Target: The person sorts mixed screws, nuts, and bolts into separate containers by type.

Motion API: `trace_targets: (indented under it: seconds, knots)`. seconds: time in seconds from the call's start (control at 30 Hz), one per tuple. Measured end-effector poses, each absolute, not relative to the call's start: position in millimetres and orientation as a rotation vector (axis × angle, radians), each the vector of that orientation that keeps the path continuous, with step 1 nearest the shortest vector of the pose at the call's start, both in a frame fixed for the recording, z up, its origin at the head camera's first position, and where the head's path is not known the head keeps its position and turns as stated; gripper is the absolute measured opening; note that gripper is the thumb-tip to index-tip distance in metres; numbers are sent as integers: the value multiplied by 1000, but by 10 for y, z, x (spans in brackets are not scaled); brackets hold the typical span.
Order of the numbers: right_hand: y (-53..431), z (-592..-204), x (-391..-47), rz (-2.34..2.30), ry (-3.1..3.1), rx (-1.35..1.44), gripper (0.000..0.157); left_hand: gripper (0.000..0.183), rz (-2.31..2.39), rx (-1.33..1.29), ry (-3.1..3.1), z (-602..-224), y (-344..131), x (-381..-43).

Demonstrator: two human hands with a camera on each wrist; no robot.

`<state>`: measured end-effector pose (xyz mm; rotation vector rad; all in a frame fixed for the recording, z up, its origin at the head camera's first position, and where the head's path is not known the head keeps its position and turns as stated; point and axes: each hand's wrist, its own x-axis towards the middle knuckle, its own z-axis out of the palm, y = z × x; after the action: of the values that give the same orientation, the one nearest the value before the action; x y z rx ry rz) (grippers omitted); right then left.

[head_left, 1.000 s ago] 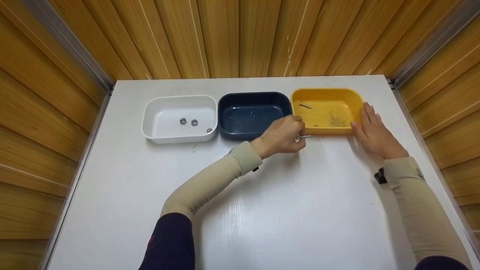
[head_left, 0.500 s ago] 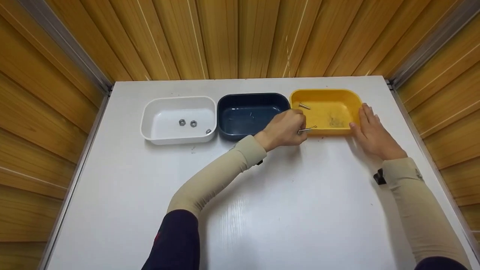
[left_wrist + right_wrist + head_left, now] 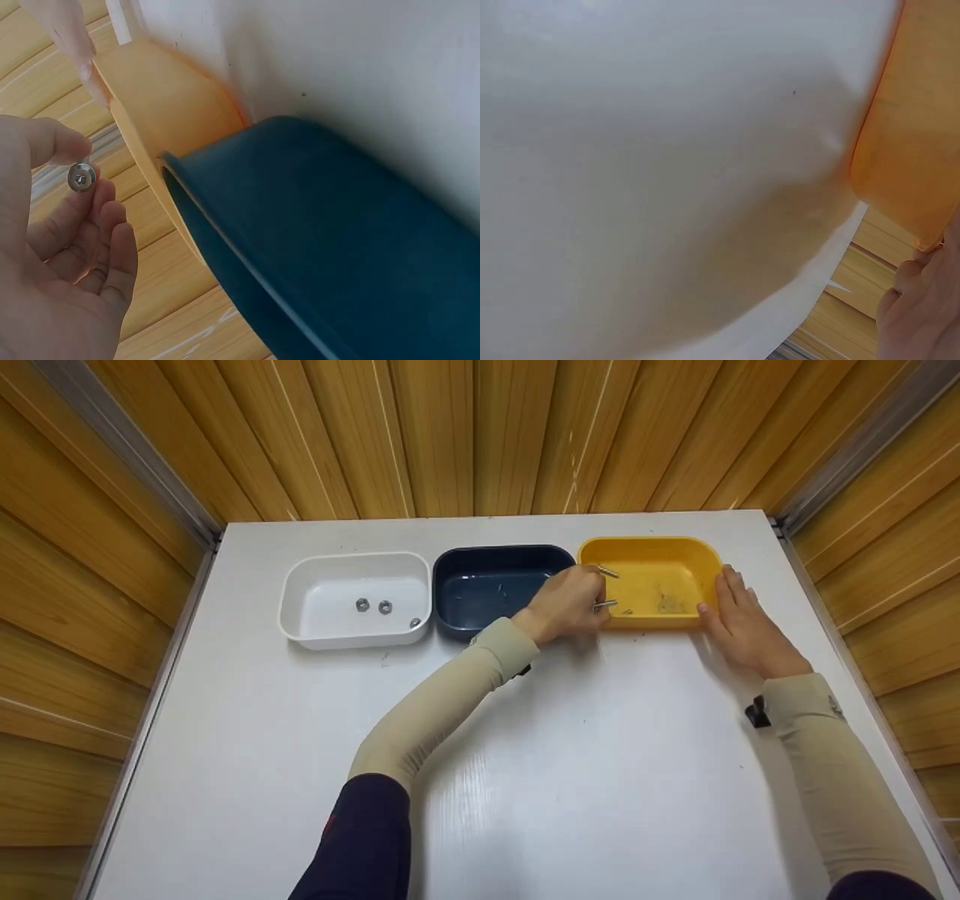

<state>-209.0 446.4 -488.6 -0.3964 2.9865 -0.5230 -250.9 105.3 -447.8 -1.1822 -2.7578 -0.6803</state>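
Between thumb and fingertips, my left hand [image 3: 571, 598] pinches a bolt [image 3: 81, 178], whose round head with a recess faces the left wrist camera. In the head view the bolt's shank points right, over the left end of the yellow box [image 3: 675, 622]. Another bolt [image 3: 609, 572] lies inside that box, partly hidden behind the left hand. My right hand [image 3: 754, 626] rests with straight fingers against the yellow box's right end. In the right wrist view its fingers [image 3: 909, 279] show at the box's rim.
Left of the yellow box stands a dark blue box [image 3: 472, 619], its right part covered by the left hand. Beside it, a white box [image 3: 330, 643] holds two nuts [image 3: 385, 607] and a small metal piece [image 3: 415, 623]. A wood-panelled wall [image 3: 435, 442] closes the back.
The left hand has moved away from the body with its bolt, from the yellow box's front edge to over its left end. My right hand has stayed against the box.
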Motion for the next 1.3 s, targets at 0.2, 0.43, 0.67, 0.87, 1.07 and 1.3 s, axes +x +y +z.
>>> trace_targets:
  seconds: [0.2,0.43,0.67,0.87,1.07,1.3]
  knots:
    - [4458,-4887,-2107,-527,2989,-405,77,15,-670,-1154,-2784,-4460,1085,-2600]
    - [4457,-4893,-2089,-529,2992,-401,76,20,-686,-1120,-2824,-4420,1170,-2699]
    - [4459,-4899,-2071,-514,2993,-376,76,24,-683,-1089,-2879,-4423,1285,-2806]
    - [4446,-4908,-2082,-508,2998,-380,76,23,-639,-1013,-2966,-4447,1365,-2910]
    - [4439,-4914,-2058,-529,3021,-408,76,21,-590,-1043,-3007,-4460,1452,-2966]
    - [4443,-4912,-2069,-534,3038,-427,75,16,-638,-992,-3053,-4444,1550,-2983]
